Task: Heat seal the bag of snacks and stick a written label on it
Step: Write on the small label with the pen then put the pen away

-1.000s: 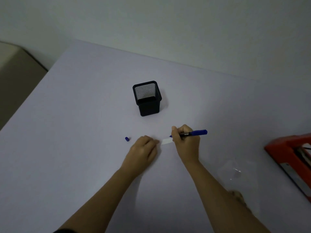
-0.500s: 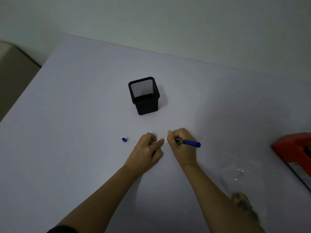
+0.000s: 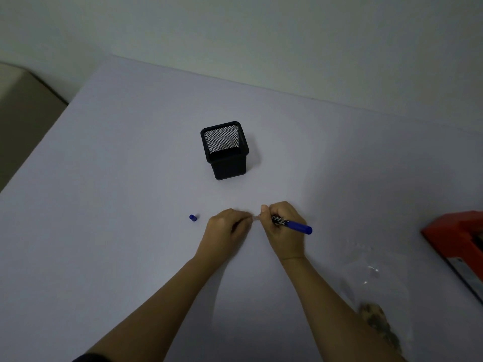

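step: likely lifting label (image 3: 255,218) | left hand (image 3: 226,232) curled at label between both hands, hold unclear; right hand (image 3: 283,231) clenched round pen (image 3: 296,226) | bag (image 3: 376,296) lies near right, apart from hands | tip: set pen down; peel slowly, sticky side untouched

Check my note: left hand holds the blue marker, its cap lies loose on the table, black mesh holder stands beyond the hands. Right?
Wrong hand: the head view shows the right hand, not the left hand, holding the blue marker. The loose cap and black mesh holder are as stated.
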The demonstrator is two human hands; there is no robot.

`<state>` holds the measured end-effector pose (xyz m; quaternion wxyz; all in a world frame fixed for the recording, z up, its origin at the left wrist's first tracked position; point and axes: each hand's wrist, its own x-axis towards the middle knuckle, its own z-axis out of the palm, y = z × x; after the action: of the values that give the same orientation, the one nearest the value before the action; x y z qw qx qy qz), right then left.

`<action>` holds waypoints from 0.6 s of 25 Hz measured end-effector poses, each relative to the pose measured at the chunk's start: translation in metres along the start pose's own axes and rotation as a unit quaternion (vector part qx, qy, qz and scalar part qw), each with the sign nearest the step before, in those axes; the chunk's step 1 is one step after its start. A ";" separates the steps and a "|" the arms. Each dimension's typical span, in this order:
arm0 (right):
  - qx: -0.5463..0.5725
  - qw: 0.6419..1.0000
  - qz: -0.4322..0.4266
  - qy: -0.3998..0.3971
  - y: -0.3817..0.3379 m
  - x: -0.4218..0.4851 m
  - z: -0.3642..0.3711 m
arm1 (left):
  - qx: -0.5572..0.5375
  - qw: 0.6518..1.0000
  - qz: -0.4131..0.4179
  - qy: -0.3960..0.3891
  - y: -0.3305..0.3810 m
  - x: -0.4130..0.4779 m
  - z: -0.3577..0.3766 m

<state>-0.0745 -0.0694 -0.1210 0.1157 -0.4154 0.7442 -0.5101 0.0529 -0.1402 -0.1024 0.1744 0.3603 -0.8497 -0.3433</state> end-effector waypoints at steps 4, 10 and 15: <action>0.005 1.000 0.002 -0.007 0.002 0.000 0.000 | 0.029 0.999 -0.020 0.006 0.002 0.001 0.006; 0.009 0.998 0.006 -0.055 0.004 -0.002 0.002 | 0.051 0.998 0.005 0.046 -0.007 -0.010 0.011; 0.023 0.997 0.010 -0.072 0.006 -0.003 0.002 | 0.051 0.996 0.005 0.068 -0.010 -0.014 0.018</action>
<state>-0.0742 -0.0677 -0.1278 0.1839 -0.4406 0.7261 -0.4948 0.0580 -0.1269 -0.1227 0.2151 0.3871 -0.8538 -0.2735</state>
